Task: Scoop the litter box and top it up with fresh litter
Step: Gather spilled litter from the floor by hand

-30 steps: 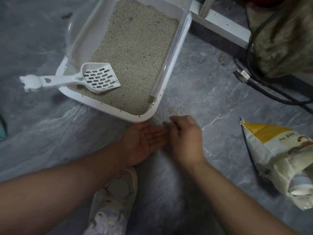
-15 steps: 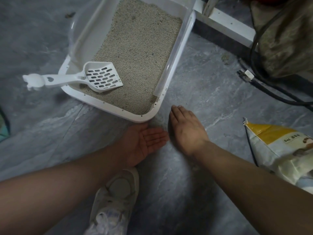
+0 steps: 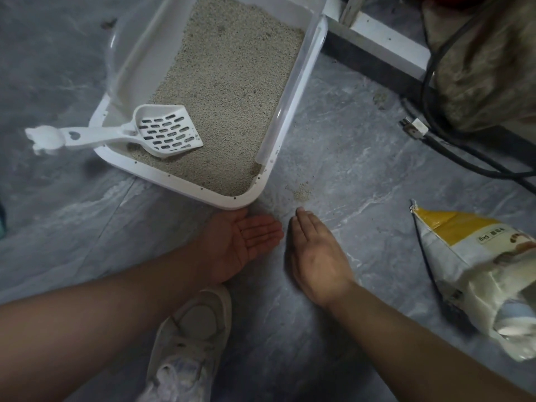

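Note:
The white litter box [image 3: 185,190] sits on the grey floor, filled with beige litter [image 3: 229,91]. A white slotted scoop [image 3: 162,134] lies across its near left rim, handle sticking out left. A small pile of spilled litter [image 3: 301,193] lies on the floor just right of the box's near corner. My left hand [image 3: 243,242] rests palm up, open and flat, below that corner. My right hand [image 3: 316,253] lies palm down on the floor beside it, fingers straight, fingertips just short of the spilled grains. The yellow and white litter bag [image 3: 475,268] lies at the right.
My white shoe [image 3: 188,340] is under my left forearm. Black cables [image 3: 452,152] and a white plug [image 3: 414,128] run along the floor at the right. A white frame bar [image 3: 377,39] stands behind the box. A brownish bundle [image 3: 487,68] sits at the top right.
My right hand went from curled against my left fingers to flat on the floor, then slid back slightly, fingers pointing at the spilled litter. The left hand stayed palm up.

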A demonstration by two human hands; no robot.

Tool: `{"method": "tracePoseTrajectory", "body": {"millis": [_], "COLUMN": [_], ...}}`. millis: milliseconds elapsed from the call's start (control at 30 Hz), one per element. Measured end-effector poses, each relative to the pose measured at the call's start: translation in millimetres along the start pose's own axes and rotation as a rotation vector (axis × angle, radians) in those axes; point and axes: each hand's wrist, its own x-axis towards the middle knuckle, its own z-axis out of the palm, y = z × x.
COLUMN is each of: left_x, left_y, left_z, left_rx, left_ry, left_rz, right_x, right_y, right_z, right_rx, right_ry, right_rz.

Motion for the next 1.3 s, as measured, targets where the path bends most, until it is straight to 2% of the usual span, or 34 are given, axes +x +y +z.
{"method": "tracePoseTrajectory", "body": {"millis": [233,300,400,500,633,933,1067,1300], "left_x": [-2.2,-2.2,-2.9,-4.0,-3.5,0.1,2.4,3.9], "left_y": [0.1,0.3,0.0,-1.4,-2.2,2.1,2.4,2.5], "left_z": [1.3,1.1,1.6,3.0,2.3,0.7,1.3,0.6], "left_rx": [0.004,0.007,0.011,0.018,0.037,0.042,0.039,0.033], "left_ry": [-0.007,-0.002,0.004,0.008,0.006,-0.003,-0.007,0.001], "left_rz": [0.000,0.003,0.006,-0.004,-0.018,-0.015,-0.015,-0.022], "right_x": [21.7,21.6,25.6,42.5,59.8,65.7,70.4,74.0], "right_y": [2.5,5.2,11.2,20.3,21.4,13.7,13.3,20.9], "right_z": [0.5,-8.0,-24.0,-24.6,-17.4,-0.9,5.2,15.0], "right_rx": [-0.017,0.019,0.147,0.187,0.206,0.321,0.285,0.110], "right_ry": [0.028,0.108,0.259,0.195,0.160,0.358,0.450,0.439], "right_rz": [0.042,0.034,0.230,0.408,0.402,0.367,0.303,0.171]}}
